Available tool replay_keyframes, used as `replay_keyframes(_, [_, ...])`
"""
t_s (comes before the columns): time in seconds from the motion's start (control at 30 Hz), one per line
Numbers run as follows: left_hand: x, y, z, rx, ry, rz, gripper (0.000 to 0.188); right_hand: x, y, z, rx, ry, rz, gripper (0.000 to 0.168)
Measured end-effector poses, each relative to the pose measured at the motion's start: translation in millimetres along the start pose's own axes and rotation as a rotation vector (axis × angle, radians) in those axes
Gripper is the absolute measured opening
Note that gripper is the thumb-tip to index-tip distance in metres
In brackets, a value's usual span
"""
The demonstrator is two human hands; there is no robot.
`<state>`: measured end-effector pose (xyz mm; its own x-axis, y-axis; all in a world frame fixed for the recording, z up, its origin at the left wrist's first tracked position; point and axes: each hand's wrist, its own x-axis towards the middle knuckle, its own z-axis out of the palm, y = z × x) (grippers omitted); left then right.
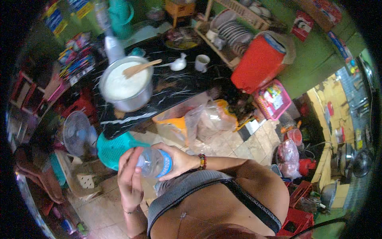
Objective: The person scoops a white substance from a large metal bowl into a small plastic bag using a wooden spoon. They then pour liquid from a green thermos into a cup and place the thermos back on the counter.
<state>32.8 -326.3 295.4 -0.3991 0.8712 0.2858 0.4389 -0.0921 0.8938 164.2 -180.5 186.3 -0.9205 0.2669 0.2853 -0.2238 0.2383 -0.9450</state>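
A clear plastic bottle (151, 163) with a blue label band is held tilted in front of my chest, its neck end towards the left. My right hand (181, 160), with a beaded bracelet at the wrist, is wrapped around the labelled part. The fingers and thumb of my left hand (129, 176) close on the pale bottle cap (141, 163). On the black marble-patterned table (176, 86) ahead stands a metal saucepan (129, 100) of white contents. A wooden spatula (140, 69) rests across its rim.
A white spoon or small bag (178, 62) and a cup (202, 62) are on the table. Behind them are a plate rack (219, 50) and a red container (256, 64). A turquoise plastic stool (115, 149), plastic bags (209, 119) and a fan (77, 133) stand nearby.
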Motion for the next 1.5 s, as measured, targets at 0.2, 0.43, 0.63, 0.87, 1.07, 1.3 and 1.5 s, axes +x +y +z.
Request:
replay_keyframes(0.2, [82.8,5.5,104.8,0.021,-0.1,0.067,0.034,-61.8,-2.9,-106.9,-0.261,0.282,0.114,0.094])
replay_keyframes(0.43, [140.2,2.0,160.3,0.208,-0.044,0.149,0.021,-98.1,18.7,-180.3,-0.314,0.456,0.219,0.094])
replay_keyframes(0.63, [139.7,-90.9,128.2,0.087,-0.056,-0.292,0.013,-71.8,49.8,-233.7,-0.462,0.607,0.365,0.085])
replay_keyframes(0.87, [46.7,-291.2,95.5,-1.287,-0.165,-0.703,0.011,-44.1,131.9,-295.3,-0.412,0.801,0.343,0.077])
replay_keyframes(1.07, [47.7,-290.4,66.0,-1.199,0.134,-1.075,0.011,-8.3,137.5,-296.8,-0.299,0.94,0.37,0.063])
replay_keyframes(1.3, [-158.0,-451.0,42.3,0.195,0.302,-1.183,0.022,1.8,143.8,-327.7,-0.561,0.825,0.441,0.048])
replay_keyframes(1.5, [-339.7,-445.5,55.8,-0.205,0.443,-1.407,0.027,-1.2,143.8,-334.9,-0.5,0.791,0.651,0.059])
